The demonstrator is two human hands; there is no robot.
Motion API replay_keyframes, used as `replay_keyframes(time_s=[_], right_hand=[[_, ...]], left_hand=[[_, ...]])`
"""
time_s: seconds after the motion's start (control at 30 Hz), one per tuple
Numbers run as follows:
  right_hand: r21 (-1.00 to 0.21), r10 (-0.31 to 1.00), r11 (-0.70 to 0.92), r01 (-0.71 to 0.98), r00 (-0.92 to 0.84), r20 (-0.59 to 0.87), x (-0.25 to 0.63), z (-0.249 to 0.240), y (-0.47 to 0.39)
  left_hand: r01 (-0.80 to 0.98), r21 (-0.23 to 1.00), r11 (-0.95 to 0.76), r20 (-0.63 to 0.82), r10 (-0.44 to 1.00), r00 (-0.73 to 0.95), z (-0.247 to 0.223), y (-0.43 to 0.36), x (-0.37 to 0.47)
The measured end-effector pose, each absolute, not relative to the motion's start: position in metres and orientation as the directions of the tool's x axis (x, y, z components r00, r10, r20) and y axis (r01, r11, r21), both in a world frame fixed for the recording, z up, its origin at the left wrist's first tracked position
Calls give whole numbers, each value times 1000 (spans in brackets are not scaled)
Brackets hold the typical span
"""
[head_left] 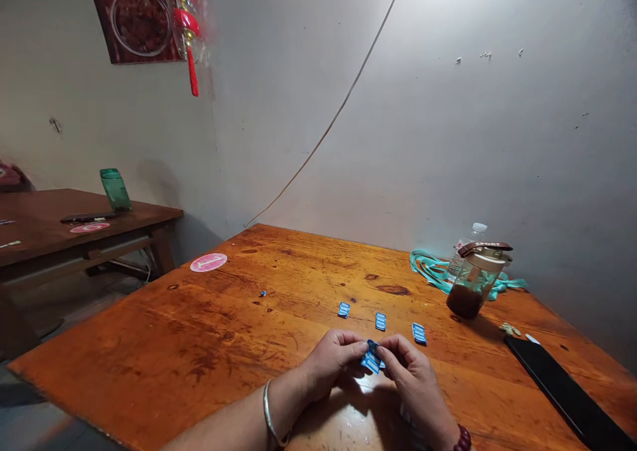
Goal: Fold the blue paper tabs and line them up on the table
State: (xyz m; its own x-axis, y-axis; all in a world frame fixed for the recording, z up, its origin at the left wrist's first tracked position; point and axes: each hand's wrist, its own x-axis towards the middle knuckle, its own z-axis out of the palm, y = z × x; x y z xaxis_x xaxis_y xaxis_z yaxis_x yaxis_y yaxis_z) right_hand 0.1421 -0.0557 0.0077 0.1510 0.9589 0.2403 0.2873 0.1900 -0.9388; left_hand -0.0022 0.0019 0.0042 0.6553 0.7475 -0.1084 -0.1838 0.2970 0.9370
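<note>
Near the front of the wooden table, my left hand (334, 361) pinches the left side of a small blue and white piece (371, 360). The fingers of my right hand (411, 375) close on the same piece from the right. It hangs a little above the tabletop between both thumbs. Beyond my hands, three similar blue and white pieces lie spaced in a row: one at left (344, 310), one in the middle (380, 322) and one at right (419, 333). Farther left lies a tiny blue scrap (263, 294).
On the right of the table (279, 258) stand a jug with dark liquid (470, 285) and a clear bottle (460, 252), by a turquoise strap (428, 265). A long black object (562, 388) lies at the right. A second table (30, 212) holds a green container (115, 190).
</note>
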Motion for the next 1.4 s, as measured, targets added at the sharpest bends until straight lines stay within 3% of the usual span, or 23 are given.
replay_keyframes(time_s=[0.47,0.73,0.83,0.93,1.03,1.17,1.4], right_hand=[[-933,958,190,305,148,244,140,7,-58],[-912,948,179,368,182,260,160,16,-55],[-871,959,73,486,204,195,188,20,-52],[-787,998,-42,616,61,-6,205,18,-54],[-658,984,-44,752,-81,-159,206,14,-61],[-547,974,86,833,-186,-131,198,11,-65],[-541,957,83,837,-218,-189,197,11,-64]], left_hand=[[-164,942,292,-115,742,661,5,0,-2],[-101,989,109,-37,839,544,3,7,-1],[-139,984,116,-34,873,487,3,14,-4],[-149,980,129,-44,880,473,1,19,-6],[-147,981,127,-41,875,482,-1,19,-6],[-142,981,132,-47,872,488,1,16,-5],[-102,988,112,-44,855,516,6,11,-4]])
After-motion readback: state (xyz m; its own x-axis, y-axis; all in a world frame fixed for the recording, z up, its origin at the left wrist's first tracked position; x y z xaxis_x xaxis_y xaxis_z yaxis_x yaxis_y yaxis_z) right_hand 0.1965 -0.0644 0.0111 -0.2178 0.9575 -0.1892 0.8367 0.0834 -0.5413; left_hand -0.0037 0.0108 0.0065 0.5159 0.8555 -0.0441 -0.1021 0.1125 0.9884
